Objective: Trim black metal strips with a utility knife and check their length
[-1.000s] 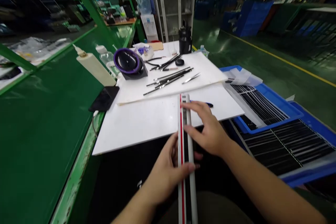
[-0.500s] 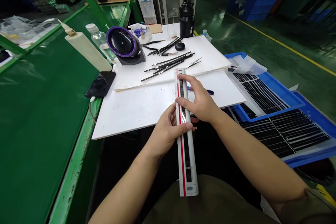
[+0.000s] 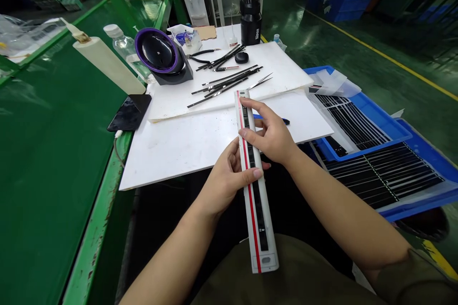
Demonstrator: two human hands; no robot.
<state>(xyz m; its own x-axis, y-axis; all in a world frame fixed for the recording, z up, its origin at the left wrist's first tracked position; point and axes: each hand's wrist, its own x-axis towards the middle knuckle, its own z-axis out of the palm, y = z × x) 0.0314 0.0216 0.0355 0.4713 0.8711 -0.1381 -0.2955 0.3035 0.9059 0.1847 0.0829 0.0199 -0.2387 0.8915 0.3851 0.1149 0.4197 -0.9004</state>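
Note:
A long white bar (image 3: 259,219) with a red stripe and a black strip along it runs from my lap up onto the white board (image 3: 186,143). My left hand (image 3: 225,178) grips the bar at its middle, thumb pressed across the top. My right hand (image 3: 272,133) is closed round the bar's upper part, with its index finger stretched along the far end. A blue pen (image 3: 284,120) lies on the board just behind my right hand. Several thin black strips (image 3: 225,86) lie on the further white board.
A purple-rimmed black device (image 3: 159,55), a white tube (image 3: 107,64), a clear bottle (image 3: 123,47) and a black flask (image 3: 250,16) stand at the back. A black phone (image 3: 129,112) lies at left on the green bench. Blue trays (image 3: 393,128) of black strips sit at right.
The bar has slid toward me so more of it lies over my lap. Both hands stay on it, the right hand's fingers now curled round its upper part. The camera has tilted down.

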